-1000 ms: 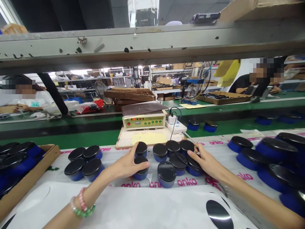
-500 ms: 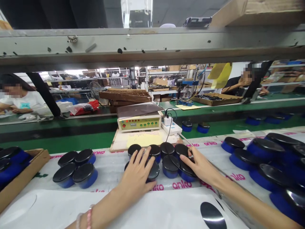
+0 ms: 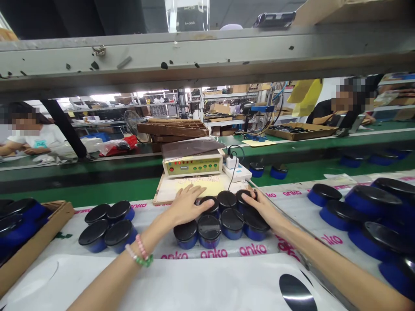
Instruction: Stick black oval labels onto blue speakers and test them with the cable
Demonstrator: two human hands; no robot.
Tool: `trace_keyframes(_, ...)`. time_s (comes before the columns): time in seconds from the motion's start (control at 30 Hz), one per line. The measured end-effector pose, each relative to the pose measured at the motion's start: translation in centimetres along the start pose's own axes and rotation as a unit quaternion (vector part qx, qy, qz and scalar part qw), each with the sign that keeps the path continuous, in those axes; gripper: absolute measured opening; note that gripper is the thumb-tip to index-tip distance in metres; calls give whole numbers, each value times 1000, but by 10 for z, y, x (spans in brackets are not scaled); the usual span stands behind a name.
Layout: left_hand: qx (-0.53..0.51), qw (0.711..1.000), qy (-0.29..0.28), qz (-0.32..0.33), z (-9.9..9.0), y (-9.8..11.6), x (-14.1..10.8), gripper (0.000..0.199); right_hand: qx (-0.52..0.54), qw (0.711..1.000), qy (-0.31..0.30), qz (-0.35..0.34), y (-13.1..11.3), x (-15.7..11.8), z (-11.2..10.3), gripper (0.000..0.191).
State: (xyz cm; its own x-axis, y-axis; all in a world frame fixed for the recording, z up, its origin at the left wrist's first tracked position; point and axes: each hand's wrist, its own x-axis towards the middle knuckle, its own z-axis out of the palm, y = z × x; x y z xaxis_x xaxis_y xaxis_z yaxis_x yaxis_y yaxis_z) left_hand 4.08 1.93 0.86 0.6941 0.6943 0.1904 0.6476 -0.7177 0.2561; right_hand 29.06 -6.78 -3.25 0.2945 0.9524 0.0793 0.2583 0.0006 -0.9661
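**A:** Blue jars with black lids (image 3: pixel 209 227) sat bunched at six o'clock, right?

**B:** Yes. The left hand (image 3: pixel 189 205) lay open, fingertips on one lid; the right hand (image 3: pixel 256 209) curled over another, perhaps gripping, though the view was poor.

**A:** What else remained?

**B:** Four jars (image 3: pixel 118 211) at eight o'clock, a cardboard tray (image 3: pixel 61 211) of them beyond, a larger group (image 3: pixel 371 201) at four o'clock.
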Motion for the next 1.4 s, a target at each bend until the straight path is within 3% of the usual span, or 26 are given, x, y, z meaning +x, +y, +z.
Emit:
trace_keyframes(0.17, 30, 999, 8, -9, 7, 20, 3, 57, 55, 997, -46, 9, -7, 6, 7, 42)
trace_keyframes(0.33, 83, 993, 64, -60, 7, 35, -1, 50, 64, 998, -4, -23, -3, 8, 12, 36)
trace_keyframes(0.43, 90, 993, 67, -25, 9, 49, -5, 53, 42, 997, 26, -53, 3, 2, 16, 31)
trace_keyframes(0.5, 85, 995, 50, 30, 17, 59, -11, 75, 16, 996, 50, -67, 3, 2, 12, 28)
trace_keyframes(0.57, 86, 993, 32, 70, 28, 66, -18, 102, -15, 993, 90, -80, -6, 12, -3, 25)
trace_keyframes(0.6, 92, 992, 28, 80, 33, 67, -20, 104, -32, 988, 120, -87, -13, 21, -15, 24)
trace_keyframes(0.7, 119, 988, 31, 90, 45, 67, -22, 84, -95, 964, 222, -109, -45, 60, -60, 28)
trace_keyframes(0.77, 129, 986, 36, 104, 48, 67, -21, 75, -155, 948, 254, -108, -61, 88, -84, 31)
trace_keyframes(0.83, 121, 984, 49, 123, 48, 68, -22, 73, -219, 941, 240, -91, -67, 111, -93, 32)
trace_keyframes(0.9, 90, 983, 77, 137, 45, 68, -26, 72, -275, 939, 196, -70, -61, 126, -88, 30)
trace_keyframes(1.07, -100, 975, 161, 118, 12, 61, -34, 42, -354, 925, 121, -65, -51, 129, -69, 28)
trace_keyframes(1.13, -237, 950, 194, 58, -7, 62, -29, 32, -366, 919, 120, -89, -65, 115, -70, 30)
trace_keyframes(1.23, -463, 862, 206, -19, -32, 71, -12, 36, -360, 918, 83, -146, -98, 71, -66, 47)
trace_keyframes(1.3, -600, 790, 128, -17, -40, 79, -2, 48, -346, 918, 3, -192, -118, 29, -54, 46)
trace_keyframes(1.33, -652, 755, 62, -3, -43, 82, 0, 53, -324, 914, -77, -233, -126, 7, -46, 44)
trace_keyframes(1.37, -691, 723, -5, 9, -44, 84, 0, 56, -309, 908, -118, -259, -132, -15, -37, 40)
trace_keyframes(1.4, -717, 695, -59, 14, -44, 86, -3, 55, -315, 900, -112, -279, -137, -34, -29, 35)
